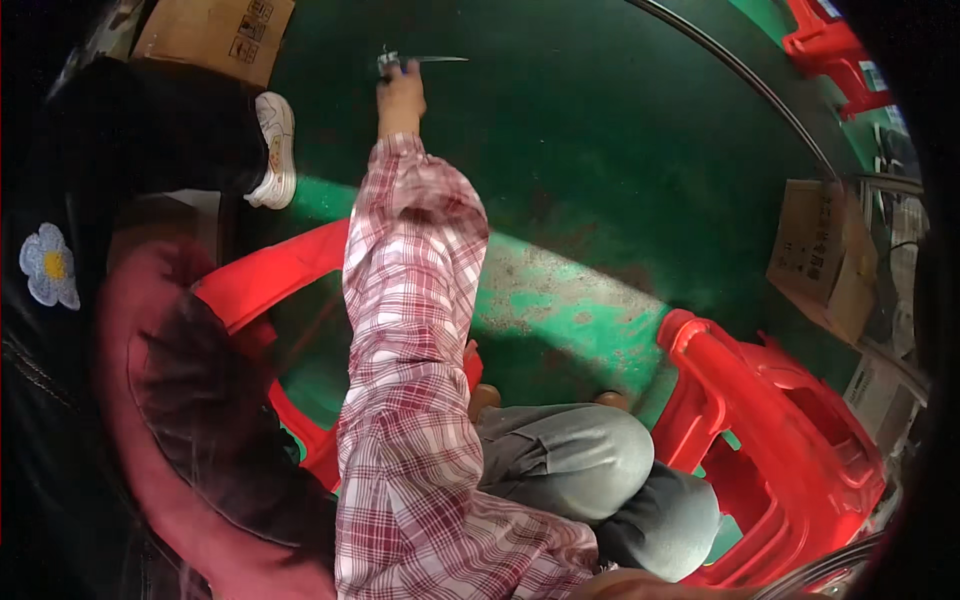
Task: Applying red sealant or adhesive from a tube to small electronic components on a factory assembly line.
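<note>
My left arm, in a red-and-white plaid sleeve (pixel 410 300), stretches far forward over the green floor. At its end my left hand (pixel 400 103) is closed around a small silvery thing (pixel 388 62) with a bit of dark blue by the fingers. A thin, pale strip (pixel 443 59) sticks out from it to the right. Blur and small size hide its kind. No clear view of my right hand is given; only a blurred, skin-toned patch shows at the lower edge. My knees (pixel 590 455), in grey jeans, are bent beside the arm.
A red plastic stool (pixel 770 420) stands at right, with another red stool (pixel 275 275) left of my arm. Cardboard boxes (pixel 205 38) (pixel 815 250) sit far left and right. At left is a person in dark clothes with a white shoe (pixel 273 150), near a dark red padded thing (pixel 150 390).
</note>
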{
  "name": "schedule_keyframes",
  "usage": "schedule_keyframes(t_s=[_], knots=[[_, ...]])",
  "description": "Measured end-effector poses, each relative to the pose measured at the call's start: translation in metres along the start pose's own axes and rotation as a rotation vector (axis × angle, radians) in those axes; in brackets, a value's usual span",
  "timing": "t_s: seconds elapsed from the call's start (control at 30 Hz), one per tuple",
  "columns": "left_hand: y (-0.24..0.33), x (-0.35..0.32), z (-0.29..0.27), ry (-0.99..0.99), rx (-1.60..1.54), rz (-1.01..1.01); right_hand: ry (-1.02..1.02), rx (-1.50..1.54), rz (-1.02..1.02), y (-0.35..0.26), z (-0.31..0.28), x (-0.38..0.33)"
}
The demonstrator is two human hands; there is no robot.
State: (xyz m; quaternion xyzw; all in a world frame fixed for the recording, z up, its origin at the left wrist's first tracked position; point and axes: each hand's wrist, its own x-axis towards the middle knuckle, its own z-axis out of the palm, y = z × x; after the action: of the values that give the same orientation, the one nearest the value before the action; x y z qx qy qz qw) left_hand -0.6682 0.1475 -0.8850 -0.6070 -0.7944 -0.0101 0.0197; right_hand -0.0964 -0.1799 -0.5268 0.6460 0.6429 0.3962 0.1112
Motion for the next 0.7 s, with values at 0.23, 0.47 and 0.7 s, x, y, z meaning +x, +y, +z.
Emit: schedule_keyframes(t_s=[0.23,0.47,0.7], knots=[[0.031,-0.019,-0.017,0.000,-0.160,-0.170,0.019,0.107,0.061,0.011,0.016,-0.042],[0.093,-0.124,-0.068,0.303,-0.718,-0.540,0.210,0.352,0.186,0.036,0.063,-0.053],[0.170,-0.246,-0.292,0.339,-0.921,-0.417,1.015,1.002,-0.309,0.191,-0.019,0.122]])
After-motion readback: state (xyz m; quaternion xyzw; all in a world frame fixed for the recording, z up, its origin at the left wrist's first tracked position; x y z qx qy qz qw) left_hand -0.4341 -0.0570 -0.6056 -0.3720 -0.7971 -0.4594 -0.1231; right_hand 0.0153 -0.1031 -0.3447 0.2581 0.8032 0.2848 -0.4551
